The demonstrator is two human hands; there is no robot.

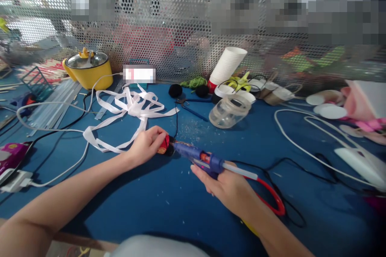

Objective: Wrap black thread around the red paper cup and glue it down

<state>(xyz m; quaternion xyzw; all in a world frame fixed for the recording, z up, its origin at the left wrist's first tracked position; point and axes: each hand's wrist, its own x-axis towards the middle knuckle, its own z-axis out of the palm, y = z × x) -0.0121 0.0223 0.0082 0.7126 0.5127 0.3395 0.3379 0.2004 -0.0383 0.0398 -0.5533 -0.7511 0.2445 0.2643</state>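
Here, left hand: I see the fingers pinched on a red piece, held low over the blue table, near its middle
Right hand: clenched round the grip of a glue gun; red cord trailing behind it
Glue gun axis: from lower right up to upper left; the nozzle points at the red piece and meets its right side, touching or just short, I cannot tell which
Nearer hand: the left, on the piece itself; the right stands off along the gun's body
Around: white ribbon behind the left hand; clear jar on its side beyond the gun
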